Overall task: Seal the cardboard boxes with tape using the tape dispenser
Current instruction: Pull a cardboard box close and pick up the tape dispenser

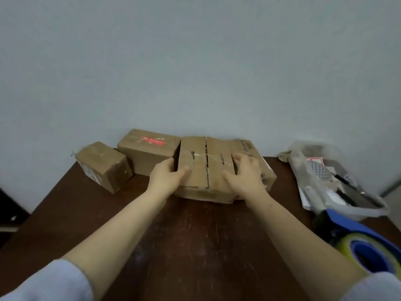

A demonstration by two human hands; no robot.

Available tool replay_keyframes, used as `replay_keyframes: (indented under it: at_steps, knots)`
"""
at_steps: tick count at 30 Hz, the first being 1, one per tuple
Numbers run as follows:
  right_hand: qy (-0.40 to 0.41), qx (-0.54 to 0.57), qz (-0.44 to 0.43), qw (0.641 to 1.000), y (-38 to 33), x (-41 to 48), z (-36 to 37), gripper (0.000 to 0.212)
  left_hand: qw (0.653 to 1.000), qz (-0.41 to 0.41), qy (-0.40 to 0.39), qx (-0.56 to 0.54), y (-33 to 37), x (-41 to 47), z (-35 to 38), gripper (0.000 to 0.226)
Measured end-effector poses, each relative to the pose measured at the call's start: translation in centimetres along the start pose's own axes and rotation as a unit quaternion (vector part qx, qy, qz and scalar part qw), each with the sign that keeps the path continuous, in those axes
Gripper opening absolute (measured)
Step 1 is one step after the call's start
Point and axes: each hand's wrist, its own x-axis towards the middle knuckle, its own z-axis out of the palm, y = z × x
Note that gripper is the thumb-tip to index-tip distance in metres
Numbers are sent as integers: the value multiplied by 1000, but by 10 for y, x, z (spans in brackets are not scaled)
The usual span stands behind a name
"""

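Note:
A large cardboard box (pixel 201 174) stands in the middle of the dark wooden table (pixel 195 235), its two top flaps meeting at a centre seam with torn old tape. My left hand (pixel 167 177) grips the left flap's edge, thumb on top. My right hand (pixel 245 172) presses flat on the right flap. A blue tape dispenser (pixel 366 242) with a roll of clear tape lies at the right near edge. Two smaller boxes stand at the back left: one with a red label (pixel 147 153) and a small one (pixel 104 166).
A clear plastic tray (pixel 347 207) with papers, a bag and dark tools sits at the right edge of the table. A pale wall rises right behind the boxes. A dark piece of furniture (pixel 8 211) stands off the table's left side.

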Motion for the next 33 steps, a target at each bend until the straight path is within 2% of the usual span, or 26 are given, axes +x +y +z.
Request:
replay_keyframes:
  at_steps: [3, 5, 11, 17, 20, 23, 26, 33]
  knots:
    - [21, 16, 29, 999, 19, -8, 17, 72, 1000, -3, 3, -21, -13, -4, 10, 60]
    - [13, 60, 53, 997, 27, -9, 30, 74, 999, -9, 6, -39, -24, -5, 16, 63]
    - [69, 165, 62, 982, 37, -21, 47, 51, 997, -1, 42, -70, -28, -29, 22, 57]
    - [50, 263, 38, 963, 50, -58, 42, 80, 992, 73, 75, -65, -37, -87, 4, 56]
    - [36, 297, 26, 954, 58, -78, 42, 81, 992, 78, 82, -52, -51, -119, -2, 56]
    - [18, 287, 11, 958, 68, -100, 38, 73, 993, 72, 76, -51, -64, -153, -8, 56]
    - [-38, 302, 22, 952, 78, -121, 33, 76, 996, 49, 50, -49, -77, -183, -15, 46]
    - [-114, 192, 10, 975, 105, -147, 24, 77, 1000, -15, -25, -10, -114, -225, -9, 47]
